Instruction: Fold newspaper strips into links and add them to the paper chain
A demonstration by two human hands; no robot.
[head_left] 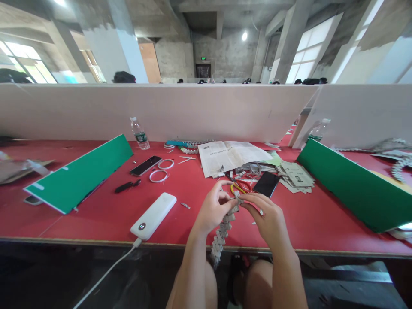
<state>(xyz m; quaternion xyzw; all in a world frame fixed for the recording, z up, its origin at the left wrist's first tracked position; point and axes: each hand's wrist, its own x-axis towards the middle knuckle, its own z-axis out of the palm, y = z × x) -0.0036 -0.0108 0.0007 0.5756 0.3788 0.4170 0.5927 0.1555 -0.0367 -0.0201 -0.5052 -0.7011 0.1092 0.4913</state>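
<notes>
A zigzag chain of folded paper (219,240) hangs from my hands over the table's front edge toward my lap. My left hand (215,205) pinches the chain's upper end between thumb and fingers. From the other side, my right hand (264,213) has its thumb and fingertips closed on the small folded piece at the same end. Just beyond my fingers lie scissors with yellow and red handles (238,187), partly hidden by my left hand. A dark phone (266,184) rests behind my right hand.
Printed sheets (233,155) and a stack of paper pieces (296,175) lie behind. Left are a white power bank (153,216) with a cable, tape rolls (159,176), another phone (145,165) and a bottle (139,134). Green boards (83,171) flank both sides.
</notes>
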